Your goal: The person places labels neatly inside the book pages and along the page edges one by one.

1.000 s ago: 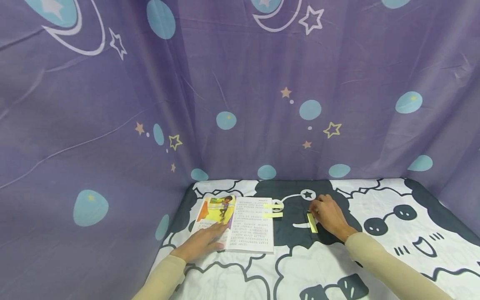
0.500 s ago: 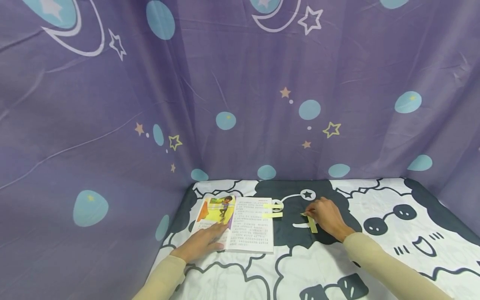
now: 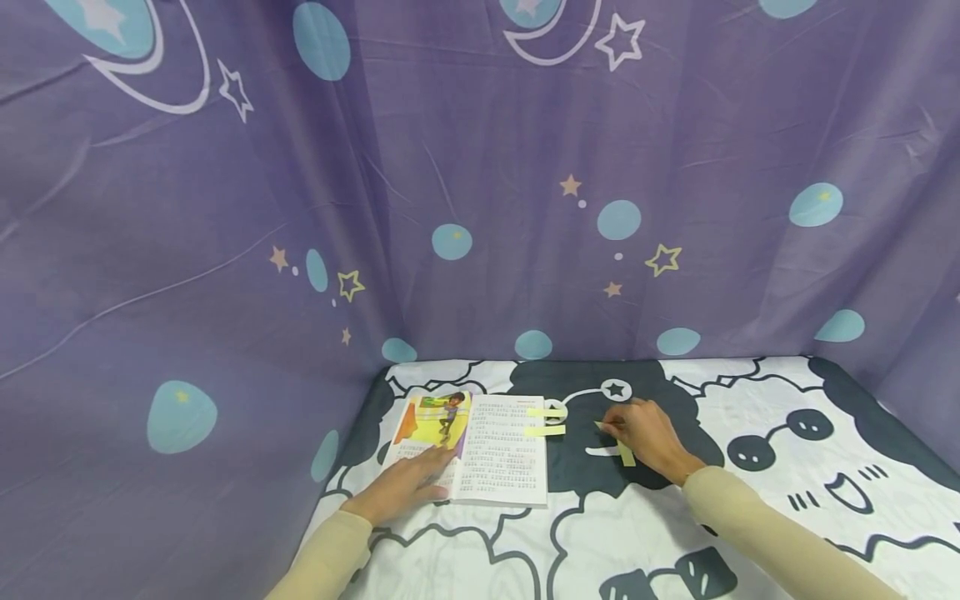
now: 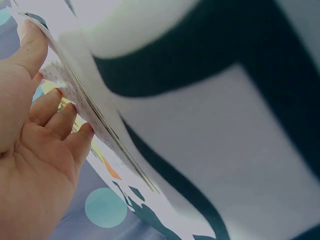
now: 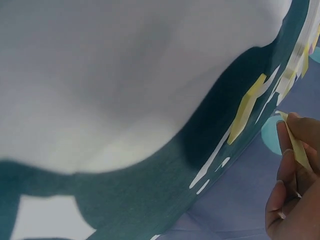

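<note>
An open book lies on the cloth, its left page carrying a coloured picture. My left hand rests on that page with fairly straight fingers; the left wrist view shows its fingertips against the printed paper. Two yellow sticky tabs, an upper one and a lower one, stick out past the right page's edge. Between thumb and fingers, my right hand pinches a loose yellow sticky tab. Beneath it on the dark cloth is a yellow pad of sticky tabs, partly covered in the head view.
A black-and-white cartoon cloth covers the surface. Purple curtains with stars and moons hang behind and along the sides. The tab pad lies a little to the right of the book.
My right hand has peeled a tab up from the pad and shifted slightly left with it. My left hand and the book have stayed put.
</note>
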